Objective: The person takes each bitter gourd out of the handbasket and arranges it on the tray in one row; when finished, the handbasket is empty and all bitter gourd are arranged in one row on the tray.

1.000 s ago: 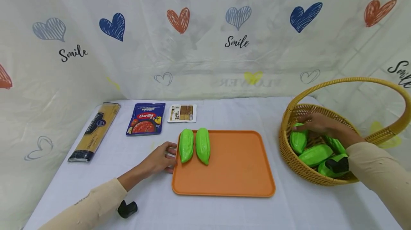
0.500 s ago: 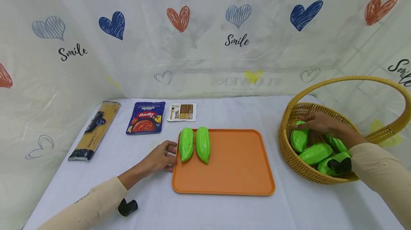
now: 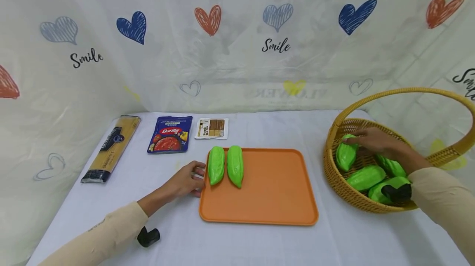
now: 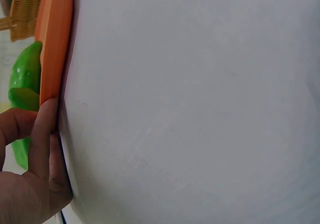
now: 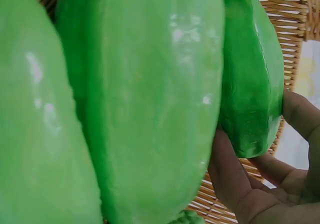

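Well to the left, spaghetti pack [image 3: 110,148]: flat and slanted on the white-covered counter [image 3: 230,249], near the printed sheet [image 3: 237,64].

Left sleeve [image 3: 111,233]: beige, reaching in from the bottom edge, with a black piece [image 3: 149,238] just beside it.

Barilla pouch [image 3: 170,135]: blue, flat towards the back, well apart from the spaghetti pack.

Left grip [image 3: 183,180]: a bare hand at the tray's left edge, digits spread and slightly bent; the left wrist view shows a fingertip touching the outer side of the rim.

Small white packet [image 3: 211,128]: flat, just beside the pouch, behind the tray.

Orange tray [image 3: 274,187]: mid-counter, its right part bare.

Two green vegetables [image 3: 216,167]: side by side at the tray's left end, lying lengthwise, tips towards the person.

Wicker basket [image 3: 332,179]: right of the tray, its handle arching above.

Held green vegetable [image 3: 345,156]: inside the basket by its left wall, tilted.

Right grip [image 3: 375,140]: a bare hand reaching into the basket, pinching that vegetable, with digits on both its sides in the right wrist view.

Other green vegetables [image 3: 365,178]: lying in the basket, partly hidden under the right forearm.
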{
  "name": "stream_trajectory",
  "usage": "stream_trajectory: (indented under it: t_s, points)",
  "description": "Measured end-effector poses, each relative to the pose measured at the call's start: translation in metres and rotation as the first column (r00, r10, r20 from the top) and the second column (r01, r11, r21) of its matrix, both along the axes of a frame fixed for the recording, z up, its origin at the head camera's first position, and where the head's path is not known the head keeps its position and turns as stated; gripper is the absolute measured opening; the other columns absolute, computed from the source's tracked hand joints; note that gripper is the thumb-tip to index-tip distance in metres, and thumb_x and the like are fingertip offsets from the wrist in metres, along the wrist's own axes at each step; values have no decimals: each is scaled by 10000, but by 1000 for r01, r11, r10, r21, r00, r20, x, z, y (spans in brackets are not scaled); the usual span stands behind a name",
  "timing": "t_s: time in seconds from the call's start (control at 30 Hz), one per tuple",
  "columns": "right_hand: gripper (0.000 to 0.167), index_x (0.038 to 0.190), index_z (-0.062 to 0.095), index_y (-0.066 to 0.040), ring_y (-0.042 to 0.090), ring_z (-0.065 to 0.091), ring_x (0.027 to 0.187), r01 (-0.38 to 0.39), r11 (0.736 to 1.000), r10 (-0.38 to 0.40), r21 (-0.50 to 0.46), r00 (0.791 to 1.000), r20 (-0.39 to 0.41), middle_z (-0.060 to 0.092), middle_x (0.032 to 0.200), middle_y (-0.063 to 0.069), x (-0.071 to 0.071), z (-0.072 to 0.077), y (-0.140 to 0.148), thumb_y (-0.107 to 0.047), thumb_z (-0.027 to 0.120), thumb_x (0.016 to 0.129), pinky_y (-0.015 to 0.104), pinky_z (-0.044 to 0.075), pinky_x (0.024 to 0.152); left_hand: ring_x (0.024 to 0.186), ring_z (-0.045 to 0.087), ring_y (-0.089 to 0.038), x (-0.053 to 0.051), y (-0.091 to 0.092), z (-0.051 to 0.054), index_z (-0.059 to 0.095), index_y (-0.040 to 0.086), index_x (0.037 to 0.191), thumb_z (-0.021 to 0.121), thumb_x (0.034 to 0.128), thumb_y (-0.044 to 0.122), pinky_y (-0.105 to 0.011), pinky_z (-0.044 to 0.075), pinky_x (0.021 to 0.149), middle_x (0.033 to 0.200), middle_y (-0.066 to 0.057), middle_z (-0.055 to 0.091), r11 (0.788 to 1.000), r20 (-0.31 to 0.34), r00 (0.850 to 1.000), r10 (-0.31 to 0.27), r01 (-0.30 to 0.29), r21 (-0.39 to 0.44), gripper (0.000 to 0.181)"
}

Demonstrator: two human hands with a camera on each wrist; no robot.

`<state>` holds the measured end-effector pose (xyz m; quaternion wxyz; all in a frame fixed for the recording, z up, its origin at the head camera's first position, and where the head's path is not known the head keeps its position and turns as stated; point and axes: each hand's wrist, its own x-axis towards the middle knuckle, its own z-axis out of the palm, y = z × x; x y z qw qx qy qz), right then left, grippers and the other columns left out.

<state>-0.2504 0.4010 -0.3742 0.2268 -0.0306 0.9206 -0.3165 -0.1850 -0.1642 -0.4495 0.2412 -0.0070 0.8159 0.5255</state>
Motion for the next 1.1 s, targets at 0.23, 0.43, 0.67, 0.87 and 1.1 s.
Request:
stream_trajectory:
  t_s: [0.23,0.43,0.67,0.87,1.1]
  points:
    - [866,1530,187,139,525,538,1234,-18,1000,18,-9,1000,-2,191,1542,416,5,16,2,-491,496,1021,565,546,982,1007,606,-241,-1,3,1,434,-23,1408,670,824,-20,-356,653,689,1244,-167,509,1000,-7,1000,-12,12,14,630]
    - [864,1552,137,110,479,560,1217,-22,1000,22,-7,1000,-9,179,1553,405,12,24,2,-490,475,1030,582,525,995,992,609,-237,-2,5,0,436,-18,1410,675,822,-22,-356,652,683,1233,-163,511,1000,-6,1000,-12,12,6,634]
    - [797,1554,149,101,465,513,1267,-41,998,39,-51,998,-40,221,1554,388,26,27,-5,-434,456,1050,552,526,1000,972,620,-241,-4,4,-1,455,-7,1393,680,815,-19,-344,651,681,1221,-156,528,1000,5,1000,0,0,-17,621]
    - [755,1556,171,87,466,528,1251,-63,996,59,-61,996,-69,274,1538,383,38,30,-10,-397,461,1054,460,570,923,966,622,-237,-3,4,-1,452,-4,1398,679,818,-19,-344,651,686,1224,-155,529,1000,9,1000,-1,1,-18,624]
    - [667,1546,279,37,375,542,1220,-120,989,108,-90,986,-128,310,1532,362,55,36,-27,-355,491,1049,408,594,853,965,618,-230,-1,2,0,464,3,1390,690,809,-26,-354,651,664,1196,-143,525,1000,-15,1000,15,-15,-24,624]
